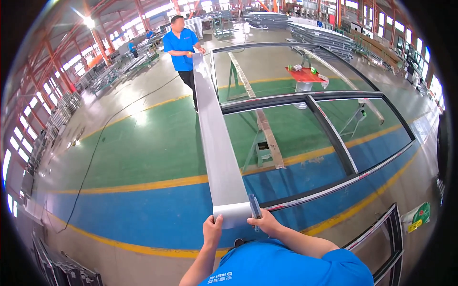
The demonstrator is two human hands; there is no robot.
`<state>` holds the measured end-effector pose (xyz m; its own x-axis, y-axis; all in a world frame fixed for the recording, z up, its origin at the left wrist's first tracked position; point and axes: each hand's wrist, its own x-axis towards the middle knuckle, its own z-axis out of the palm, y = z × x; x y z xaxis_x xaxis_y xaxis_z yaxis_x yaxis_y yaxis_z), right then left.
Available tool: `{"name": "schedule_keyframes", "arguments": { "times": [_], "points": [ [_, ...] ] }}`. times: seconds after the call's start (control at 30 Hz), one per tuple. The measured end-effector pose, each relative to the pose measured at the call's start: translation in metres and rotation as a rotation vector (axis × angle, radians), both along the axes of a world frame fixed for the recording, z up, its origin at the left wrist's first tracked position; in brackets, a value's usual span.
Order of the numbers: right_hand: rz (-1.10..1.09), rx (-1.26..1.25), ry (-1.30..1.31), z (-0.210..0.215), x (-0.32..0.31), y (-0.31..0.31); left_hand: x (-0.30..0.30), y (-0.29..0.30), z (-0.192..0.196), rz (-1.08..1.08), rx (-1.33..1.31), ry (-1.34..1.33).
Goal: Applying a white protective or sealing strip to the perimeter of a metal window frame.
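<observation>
A long, silver-grey sheet strip [217,138] stretches away from me, its near end curving downward. My left hand [213,230] is closed on the left corner of that end, thumb on top. At the opposite corner my right hand [265,224] grips the strip's edge. A slim blue-grey tool [255,207] stands upright against the fingers of my right hand; its exact kind is unclear. Beside the strip, on the right, lies a large dark metal frame [296,98] with crossbars. A co-worker in a blue shirt [183,47] has both hands at the strip's far end.
Trestles with boards [269,138] support the frame. Within its outline, a red tray [305,74] with small items rests on a white bucket [303,86]. A smaller frame [389,238] and a green-white bag [416,217] are at lower right. A dark cable [101,136] crosses the floor on the left.
</observation>
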<state>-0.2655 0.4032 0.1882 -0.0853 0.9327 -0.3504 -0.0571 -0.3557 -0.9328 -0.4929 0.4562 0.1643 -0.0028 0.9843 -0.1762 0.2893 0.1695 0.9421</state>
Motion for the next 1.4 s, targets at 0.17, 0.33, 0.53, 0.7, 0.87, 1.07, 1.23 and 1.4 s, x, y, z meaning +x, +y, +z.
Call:
{"name": "schedule_keyframes", "arguments": {
  "times": [0.17,0.33,0.53,0.7,0.87,1.07,1.23,1.4],
  "points": [
    [-0.019,0.011,-0.013,-0.004,0.000,-0.005,0.003,-0.008,-0.015,0.017,0.031,-0.045],
    [-0.033,-0.012,-0.056,0.016,0.012,-0.005,0.004,-0.010,-0.010,-0.078,0.027,-0.012],
    [-0.030,-0.057,-0.005,0.011,0.015,-0.008,0.005,0.000,-0.008,-0.067,-0.058,0.032],
    [-0.062,-0.024,-0.091,0.000,0.015,-0.010,0.010,-0.011,-0.008,-0.076,-0.102,0.000],
    [-0.122,-0.102,-0.065,-0.006,0.019,-0.020,0.017,-0.037,-0.033,-0.070,0.037,-0.041],
    [-0.188,-0.233,0.040,-0.003,0.016,-0.041,0.024,-0.030,-0.017,-0.061,-0.188,0.074],
    [-0.182,-0.235,0.039,-0.010,0.014,-0.051,0.020,-0.040,-0.036,-0.089,-0.321,0.022],
    [-0.268,-0.215,0.065,-0.017,0.016,-0.044,0.017,-0.052,-0.037,-0.195,-0.117,-0.145]
  ]
}}
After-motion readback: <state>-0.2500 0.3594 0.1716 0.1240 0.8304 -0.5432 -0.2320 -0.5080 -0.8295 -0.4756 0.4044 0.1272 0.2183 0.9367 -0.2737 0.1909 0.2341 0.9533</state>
